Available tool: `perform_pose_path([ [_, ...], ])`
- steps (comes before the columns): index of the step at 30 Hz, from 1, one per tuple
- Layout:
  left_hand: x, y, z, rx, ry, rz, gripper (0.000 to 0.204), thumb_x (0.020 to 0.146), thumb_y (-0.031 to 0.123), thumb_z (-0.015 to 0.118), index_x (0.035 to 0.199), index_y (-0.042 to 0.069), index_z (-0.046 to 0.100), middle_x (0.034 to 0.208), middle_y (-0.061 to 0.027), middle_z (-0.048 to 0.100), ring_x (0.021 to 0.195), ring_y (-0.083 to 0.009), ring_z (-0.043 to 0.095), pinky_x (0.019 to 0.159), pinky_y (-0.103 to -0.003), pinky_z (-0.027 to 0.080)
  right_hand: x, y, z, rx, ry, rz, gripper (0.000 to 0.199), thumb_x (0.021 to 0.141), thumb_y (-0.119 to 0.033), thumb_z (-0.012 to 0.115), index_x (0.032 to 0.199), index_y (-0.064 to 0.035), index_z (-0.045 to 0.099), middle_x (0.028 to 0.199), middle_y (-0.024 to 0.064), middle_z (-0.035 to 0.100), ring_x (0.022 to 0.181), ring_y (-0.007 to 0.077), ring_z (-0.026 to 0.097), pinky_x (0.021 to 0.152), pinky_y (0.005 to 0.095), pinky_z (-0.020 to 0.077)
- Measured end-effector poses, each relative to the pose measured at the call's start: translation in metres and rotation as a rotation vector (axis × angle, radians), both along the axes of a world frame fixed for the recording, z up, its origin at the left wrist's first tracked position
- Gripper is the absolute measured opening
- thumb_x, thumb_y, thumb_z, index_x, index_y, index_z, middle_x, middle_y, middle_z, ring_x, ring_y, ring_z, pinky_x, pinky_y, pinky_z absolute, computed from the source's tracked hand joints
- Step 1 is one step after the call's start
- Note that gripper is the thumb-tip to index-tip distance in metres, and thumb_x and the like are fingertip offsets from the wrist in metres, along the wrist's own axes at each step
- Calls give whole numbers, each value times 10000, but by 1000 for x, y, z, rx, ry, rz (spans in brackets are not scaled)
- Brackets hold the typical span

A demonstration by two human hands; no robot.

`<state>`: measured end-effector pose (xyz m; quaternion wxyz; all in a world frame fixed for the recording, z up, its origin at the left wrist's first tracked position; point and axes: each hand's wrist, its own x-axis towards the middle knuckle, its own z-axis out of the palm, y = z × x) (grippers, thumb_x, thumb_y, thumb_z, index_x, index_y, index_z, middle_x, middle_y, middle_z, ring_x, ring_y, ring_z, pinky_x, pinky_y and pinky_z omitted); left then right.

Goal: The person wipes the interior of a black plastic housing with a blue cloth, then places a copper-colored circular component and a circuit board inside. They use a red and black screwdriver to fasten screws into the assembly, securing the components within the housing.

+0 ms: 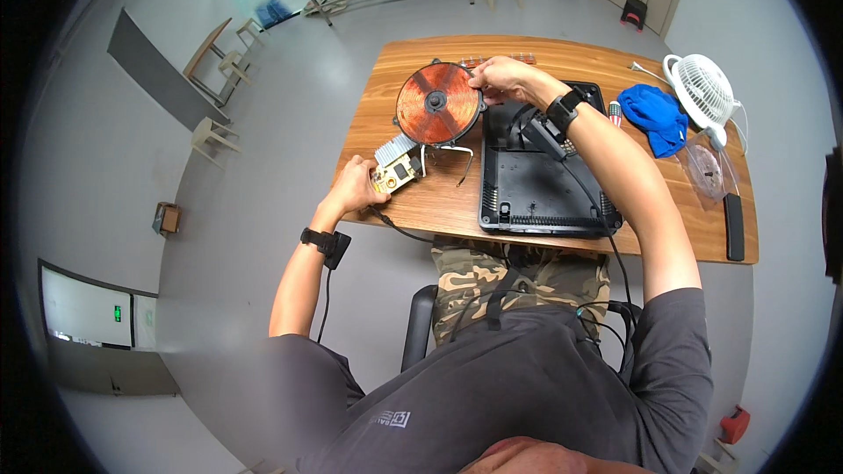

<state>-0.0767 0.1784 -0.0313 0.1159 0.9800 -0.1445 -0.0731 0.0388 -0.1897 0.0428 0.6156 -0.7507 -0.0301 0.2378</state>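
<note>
A round copper coil disc [436,104] lies on the wooden table [439,204], left of an opened black cooker housing [536,184]. My right hand [499,77] reaches over the housing and pinches the coil's upper right edge. My left hand [358,184] grips a small tan circuit board [397,173] with a silver finned heat sink [393,149], just below the coil. Thin wires [457,158] run from the board and coil toward the housing.
A blue cloth [657,116], a small white fan [702,88], a clear round lid [705,168] and a black remote-like bar [734,226] sit at the table's right end. A screwdriver [614,112] lies beside the cloth. Stools and a rack stand on the floor beyond.
</note>
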Motion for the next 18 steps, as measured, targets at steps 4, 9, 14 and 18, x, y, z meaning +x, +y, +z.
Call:
perform_pose_path([
  [4, -4, -14, 19, -76, -200, -1, 729, 649, 307, 885, 1229, -59, 640, 1102, -195, 614, 1091, -352, 598, 995, -427, 505, 0, -25, 14, 42, -19, 31, 148, 1014, -171, 623, 879, -112, 644, 763, -54, 602, 634, 67, 571, 592, 226, 536],
  [9, -12, -51, 58, -144, -195, -73, 719, 657, 297, 869, 1235, -60, 631, 1116, -187, 611, 1102, -343, 604, 982, -424, 512, -15, -73, 43, 83, -60, -4, 117, 1019, -159, 623, 1063, -67, 680, 876, -30, 665, 676, 65, 577, 612, 227, 503],
  [14, -19, -117, 67, -162, -139, -264, 703, 649, 301, 880, 1202, -71, 656, 1115, -190, 638, 1058, -328, 654, 951, -402, 536, -42, -146, 58, -8, -100, -75, 192, 1022, -191, 629, 1165, -77, 691, 887, -40, 678, 716, 61, 576, 676, 247, 482],
  [18, -14, -187, 65, -147, -63, -468, 695, 646, 339, 868, 1176, -66, 673, 1113, -206, 650, 1075, -362, 645, 975, -415, 526, -61, -211, 46, -44, -67, -97, 239, 1016, -206, 638, 1213, -76, 677, 965, -13, 704, 791, 86, 620, 747, 276, 523],
])
